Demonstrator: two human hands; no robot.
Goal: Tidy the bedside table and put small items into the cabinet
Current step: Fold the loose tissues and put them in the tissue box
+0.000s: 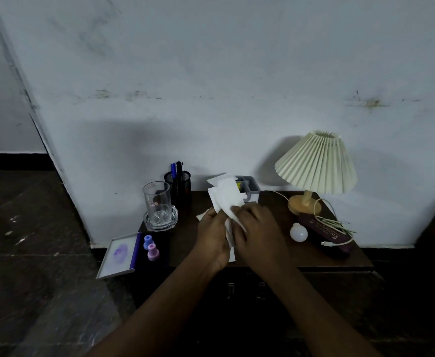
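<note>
The white paper sheets (225, 194) are in both your hands above the middle of the tabletop (314, 256). They fan loosely, with the long axis running up and away from you, so the free ends point toward the back edge and the grey organiser (251, 188). Your left hand (212, 235) curls round their lower left side, and your right hand (256, 228) pinches them from the right. You seem to be gathering them into one stack. The next move likely calls for squaring the edges, then freeing one hand for the cabinet (246, 289) below the front edge.
</note>
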